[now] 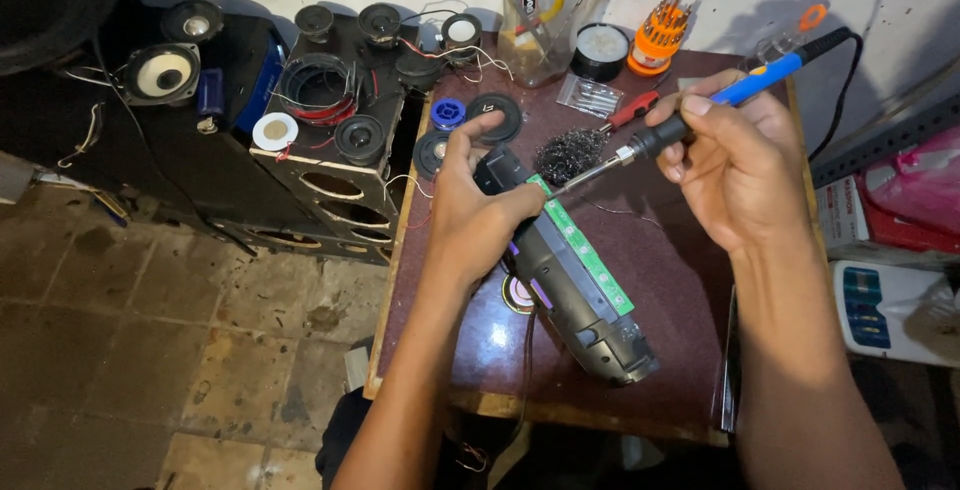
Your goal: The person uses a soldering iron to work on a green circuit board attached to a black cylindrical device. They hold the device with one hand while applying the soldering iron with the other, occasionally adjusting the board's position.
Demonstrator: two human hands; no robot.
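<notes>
Left hand: the left hand [478,212] is clamped over the upper end of a dark grey device casing [585,310], thumb pressing on the near end of the green board, index finger stretched up and away.
Right hand: the right hand [735,165] is closed in a pen-like pinch round the black collar of a soldering iron [700,115], thumb on top, fingers curled under.
Soldering iron: blue handle runs up and right out of the right grip to an orange-tipped end; its metal tip [585,177] slants down and left from the grip and meets the top end of the board, just beside the left thumb.
Circuit board: a narrow green circuit board [590,260] lies along the top of the casing, running down and right from the left grip.
Casing: it rests tilted on the dark red table [680,280], its free end pointing towards the near edge, below both hands.
Steel wool: a dark wire-wool tip cleaner [568,155] sits just beyond the iron's tip, between the two hands.
Above the grips: small black round speaker parts [497,115], a clear jar of tools [535,30] and an orange screwdriver-bit holder [660,35].
Left of the left grip: a black speaker cabinet [335,120] with loose drivers and wires.
</notes>
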